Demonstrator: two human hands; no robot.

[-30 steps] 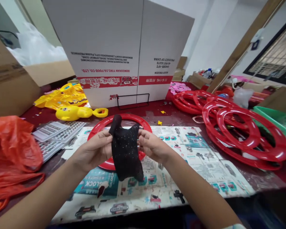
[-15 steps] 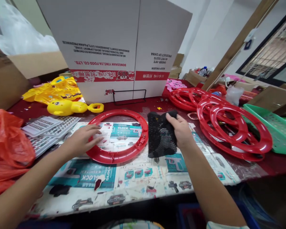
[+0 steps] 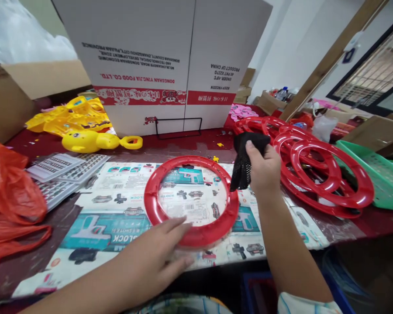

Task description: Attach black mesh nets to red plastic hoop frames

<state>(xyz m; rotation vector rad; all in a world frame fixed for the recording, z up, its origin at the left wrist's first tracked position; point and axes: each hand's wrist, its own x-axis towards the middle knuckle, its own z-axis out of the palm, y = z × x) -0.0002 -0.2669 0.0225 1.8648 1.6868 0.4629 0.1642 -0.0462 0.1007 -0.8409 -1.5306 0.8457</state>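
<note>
A red plastic ring lies on the printed cardboard sheet in front of me. My left hand is at the ring's near left edge, fingers stretched out over the rim and thumb apart; whether the fingertips press on it is hard to tell. My right hand is closed around a bunched piece of black mesh cloth, pinched under the thumb. The cloth hangs down over the ring's right rim.
Several red rings are piled at the right beside a green basket. A yellow duck-shaped toy, component trays and an orange plastic bag lie at the left. A large white carton stands behind.
The red ring has shifted right and towards me, and its upper face now looks smoother. My left hand has come right and nearer. My right hand has lifted the cloth up and right, now bunched.
</note>
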